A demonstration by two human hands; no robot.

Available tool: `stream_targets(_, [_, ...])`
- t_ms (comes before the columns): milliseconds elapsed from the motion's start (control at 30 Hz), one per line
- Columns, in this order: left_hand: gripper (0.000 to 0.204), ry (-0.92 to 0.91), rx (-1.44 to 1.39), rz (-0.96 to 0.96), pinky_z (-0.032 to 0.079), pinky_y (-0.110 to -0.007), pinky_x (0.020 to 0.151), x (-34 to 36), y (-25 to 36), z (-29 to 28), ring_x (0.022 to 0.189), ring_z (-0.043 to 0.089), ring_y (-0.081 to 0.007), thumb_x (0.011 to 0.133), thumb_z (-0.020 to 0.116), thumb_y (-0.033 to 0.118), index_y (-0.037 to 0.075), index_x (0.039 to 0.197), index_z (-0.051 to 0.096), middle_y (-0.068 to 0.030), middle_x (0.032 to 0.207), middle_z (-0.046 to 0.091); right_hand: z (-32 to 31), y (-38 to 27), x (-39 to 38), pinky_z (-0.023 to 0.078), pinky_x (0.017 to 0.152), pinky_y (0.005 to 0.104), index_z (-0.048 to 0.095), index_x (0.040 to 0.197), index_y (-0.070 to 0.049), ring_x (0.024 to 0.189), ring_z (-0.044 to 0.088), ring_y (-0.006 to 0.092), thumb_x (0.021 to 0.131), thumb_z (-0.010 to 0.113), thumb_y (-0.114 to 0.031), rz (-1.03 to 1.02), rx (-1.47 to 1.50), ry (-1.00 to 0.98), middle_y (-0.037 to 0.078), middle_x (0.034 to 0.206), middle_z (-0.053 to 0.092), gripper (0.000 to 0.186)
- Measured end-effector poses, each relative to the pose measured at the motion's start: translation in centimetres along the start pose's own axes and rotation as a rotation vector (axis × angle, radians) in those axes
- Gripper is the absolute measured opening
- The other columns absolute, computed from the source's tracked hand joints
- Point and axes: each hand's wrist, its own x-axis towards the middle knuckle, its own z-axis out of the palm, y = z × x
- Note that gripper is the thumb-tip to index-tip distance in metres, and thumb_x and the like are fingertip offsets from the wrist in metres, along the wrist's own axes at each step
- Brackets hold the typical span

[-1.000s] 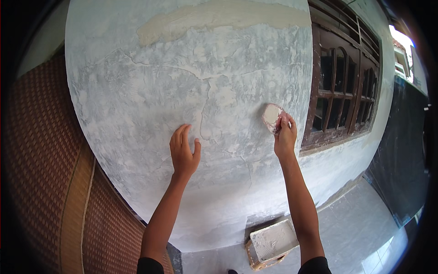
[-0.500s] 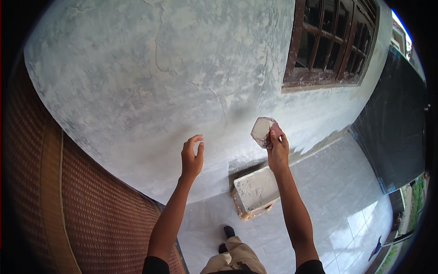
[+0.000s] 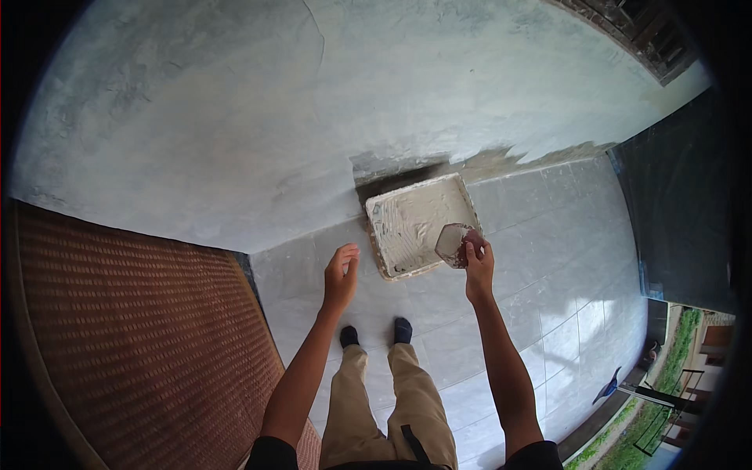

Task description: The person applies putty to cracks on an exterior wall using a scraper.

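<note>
My right hand (image 3: pixel 479 270) pinches a flat six-sided putty scraper (image 3: pixel 452 244) by its reddish-brown side, thumb on top. Pale putty smears the scraper's face. Behind it, on the floor by the wall, lies a rectangular tray (image 3: pixel 389 276) spread with cream-coloured putty (image 3: pixel 419 215); ridges mark its left part. From this view the scraper overlaps the tray's near right corner, and I cannot tell whether they touch. To the left of the tray, my left hand (image 3: pixel 341 274) hangs in the air with loosely bent fingers, holding nothing.
The wall (image 3: pixel 235 141) is patchy grey-white, with a bare darker strip along its foot. A woven brown panel (image 3: pixel 149 313) stands at the left. Grey tiles (image 3: pixel 533 211) cover the floor. At the right is a dark panel (image 3: pixel 681 204); a wooden window (image 3: pixel 658 35) shows at upper right.
My view has tilted down, bringing the tray and my feet further into sight. The scraper now appears over the tray's corner instead of against the wall. My left hand's fingers and thumb are closer together.
</note>
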Motion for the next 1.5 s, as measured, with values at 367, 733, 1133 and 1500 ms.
stream_targets(367, [0.052,0.061,0.033,-0.215,0.051,-0.040,0.091,-2.2,-13.0,10.7,0.111,0.059,-0.0255,0.095,0.062,0.017,0.006,0.142,0.041,-0.0165,0.135,0.050,-1.9,9.1,7.9,0.052,0.082,0.0355,0.054,0.117,0.000,0.093,0.068,0.0243,0.097,0.055,-0.005,-0.352,-0.747,-0.287,0.015,0.102,0.070,0.020])
stream_targets(733, [0.084,-0.036,0.133,-0.101,0.053,-0.039,0.088,-2.5,-18.9,15.4,0.107,0.059,-0.0277,0.086,0.072,0.011,0.007,0.154,0.023,-0.0168,0.132,0.047,1.2,14.1,14.1,0.047,0.082,0.0420,0.058,0.102,-0.011,0.092,0.065,0.0298,0.078,0.063,0.001,-0.622,-1.332,-0.929,0.007,0.092,0.070,0.027])
stream_targets(1133, [0.078,0.081,0.094,-0.107,0.055,-0.034,0.085,-2.4,-18.3,16.4,0.103,0.059,-0.0246,0.085,0.071,0.003,0.003,0.150,0.029,-0.0189,0.131,0.047,1.9,14.0,14.9,0.049,0.082,0.0441,0.060,0.105,-0.008,0.095,0.064,0.0325,0.074,0.062,0.005,-0.572,-1.441,-1.113,0.012,0.092,0.069,0.034])
stream_targets(1500, [0.074,0.081,0.068,-0.059,0.054,-0.034,0.082,-2.3,-18.0,16.2,0.104,0.054,-0.0310,0.086,0.065,0.001,-0.002,0.148,0.026,-0.0229,0.125,0.045,4.0,13.4,16.2,0.050,0.080,0.0437,0.061,0.106,-0.004,0.094,0.066,0.0345,0.080,0.059,0.006,-0.276,-1.425,-1.243,0.016,0.094,0.070,0.028])
